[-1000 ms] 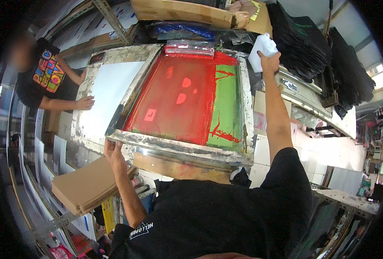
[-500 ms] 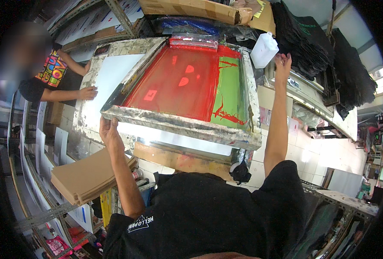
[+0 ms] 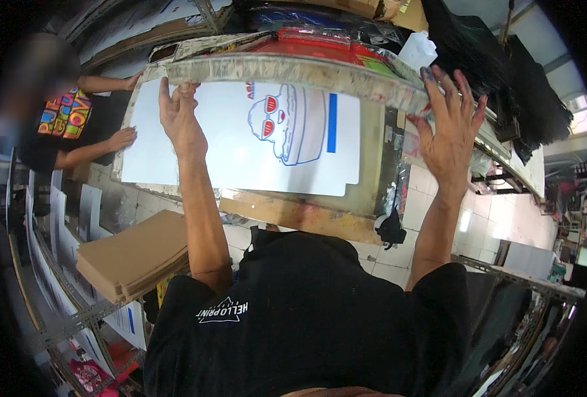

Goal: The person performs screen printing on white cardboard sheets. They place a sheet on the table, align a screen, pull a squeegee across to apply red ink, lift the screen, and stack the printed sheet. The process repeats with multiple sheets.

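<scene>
Screen frame (image 3: 293, 70): tilted up over the tabletop (image 3: 371, 155)
Left hand (image 3: 186, 126): fingers at its near edge; grip cannot be told
Right hand (image 3: 449, 135): fingers spread, released, by its right corner
Surface: printed white sheet (image 3: 237, 149)
Room: tiled floor (image 3: 508, 218)

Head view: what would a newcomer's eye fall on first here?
Probably the blue-and-red cartoon on the white sheet at the centre. Just beyond it, the paint-smeared screen frame stands lifted, with bright red showing behind its near edge. The left hand is at that edge's left part; the right hand, fingers spread and stained, is by its right end.
</scene>
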A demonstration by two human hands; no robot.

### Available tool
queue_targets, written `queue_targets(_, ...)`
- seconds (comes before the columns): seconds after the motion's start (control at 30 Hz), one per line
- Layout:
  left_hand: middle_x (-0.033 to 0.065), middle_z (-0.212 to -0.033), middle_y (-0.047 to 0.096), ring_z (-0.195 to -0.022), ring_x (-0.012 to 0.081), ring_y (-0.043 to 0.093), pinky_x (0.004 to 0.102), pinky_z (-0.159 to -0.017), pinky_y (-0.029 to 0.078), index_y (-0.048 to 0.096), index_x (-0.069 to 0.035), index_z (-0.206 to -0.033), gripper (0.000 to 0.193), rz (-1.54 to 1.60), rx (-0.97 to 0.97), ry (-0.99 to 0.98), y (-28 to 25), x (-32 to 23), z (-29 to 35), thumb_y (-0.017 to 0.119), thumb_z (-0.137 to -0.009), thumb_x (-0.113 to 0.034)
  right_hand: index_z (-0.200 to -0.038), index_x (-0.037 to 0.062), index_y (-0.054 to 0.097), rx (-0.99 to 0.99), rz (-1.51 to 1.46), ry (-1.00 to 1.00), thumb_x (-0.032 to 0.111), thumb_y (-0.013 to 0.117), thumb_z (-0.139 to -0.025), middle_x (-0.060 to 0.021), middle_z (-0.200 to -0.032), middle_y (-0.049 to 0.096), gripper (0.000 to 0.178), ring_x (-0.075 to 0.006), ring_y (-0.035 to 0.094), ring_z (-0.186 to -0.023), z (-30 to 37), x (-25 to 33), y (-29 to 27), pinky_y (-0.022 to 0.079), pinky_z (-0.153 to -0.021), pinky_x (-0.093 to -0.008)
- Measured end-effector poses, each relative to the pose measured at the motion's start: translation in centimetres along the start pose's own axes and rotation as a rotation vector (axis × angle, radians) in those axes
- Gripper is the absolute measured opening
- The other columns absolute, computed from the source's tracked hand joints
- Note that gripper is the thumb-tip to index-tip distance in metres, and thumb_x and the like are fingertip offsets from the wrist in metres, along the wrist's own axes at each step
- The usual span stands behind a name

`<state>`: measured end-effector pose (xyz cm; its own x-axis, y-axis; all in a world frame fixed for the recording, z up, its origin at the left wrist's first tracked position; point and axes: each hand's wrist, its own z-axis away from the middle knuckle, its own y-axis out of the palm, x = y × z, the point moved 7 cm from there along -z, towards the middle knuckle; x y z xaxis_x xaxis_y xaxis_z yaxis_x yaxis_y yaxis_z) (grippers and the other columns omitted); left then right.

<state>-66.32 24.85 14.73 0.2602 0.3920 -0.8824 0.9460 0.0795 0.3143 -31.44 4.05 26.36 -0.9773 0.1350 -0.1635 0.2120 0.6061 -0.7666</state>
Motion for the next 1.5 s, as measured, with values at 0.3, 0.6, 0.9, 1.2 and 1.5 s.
queue_targets(0.3,0.0112,-0.109,0.067,-0.099,0.0144,0.059,0.0288,-0.087,0.047,0.04,0.007,-0.143,0.057,-0.149,0.145,-0.021,-8.0,2.0,5.4,0.065,-0.093,-0.007,-0.142,0.029,0.049,-0.119,0.068,-0.001,0.029,0.069,-0.083,0.0045,-0.145,0.047,0.062,-0.0234,0.031,-0.142,-2.0,-1.5,-0.3,0.012,-0.117,-0.0576)
queue_targets(0.6,0.0104,-0.1,0.068,-0.092,0.014,0.061,0.0294,-0.083,0.05,0.052,0.007,-0.134,0.047,-0.275,-0.155,-0.199,-24.6,9.5,13.1,0.067,-0.091,-0.005,-0.145,0.0243,0.046,-0.151,0.048,-0.025,0.025,0.065,-0.084,-0.0026,-0.146,0.048,0.063,-0.0306,0.034,-0.141,-3.0,-0.6,0.8,0.019,-0.116,-0.0528)
queue_targets(0.9,0.0083,-0.095,0.07,-0.089,0.0182,0.064,0.0287,-0.075,0.047,0.068,-0.002,-0.115,0.035,-0.867,-0.597,-0.051,-41.1,8.1,14.1,0.073,-0.082,-0.01,-0.143,0.0072,0.048,-0.054,0.189,-0.185,0.027,0.052,-0.095,-0.0216,-0.141,0.05,0.052,-0.0379,0.044,-0.131,-1.2,-6.1,3.1,0.03,-0.112,-0.0478)
queue_targets(1.2,0.0148,-0.126,0.056,-0.12,0.0354,0.049,0.0531,-0.093,0.039,0.054,-0.009,-0.132,0.07,-2.123,-0.968,-0.389,-64.4,-3.1,14.3,0.08,-0.072,-0.035,-0.133,-0.0003,0.055,-0.147,0.054,-0.183,0.038,0.053,-0.098,-0.0235,-0.131,0.055,0.052,-0.0373,0.051,-0.119,-2.4,1.6,1.8,0.038,-0.102,-0.0472)
queue_targets(1.5,0.0073,-0.111,0.062,-0.094,0.032,0.065,0.0421,-0.088,0.045,0.062,-0.009,-0.119,0.044,-2.211,-0.773,-0.687,-70.4,-5.1,12.2,0.07,-0.077,-0.019,-0.129,-0.0049,0.056,-0.072,-0.095,0.01,0.049,0.056,-0.096,-0.0272,-0.126,0.057,0.063,-0.0407,0.052,-0.117,-1.8,2.3,0.4,0.039,-0.101,-0.0503)
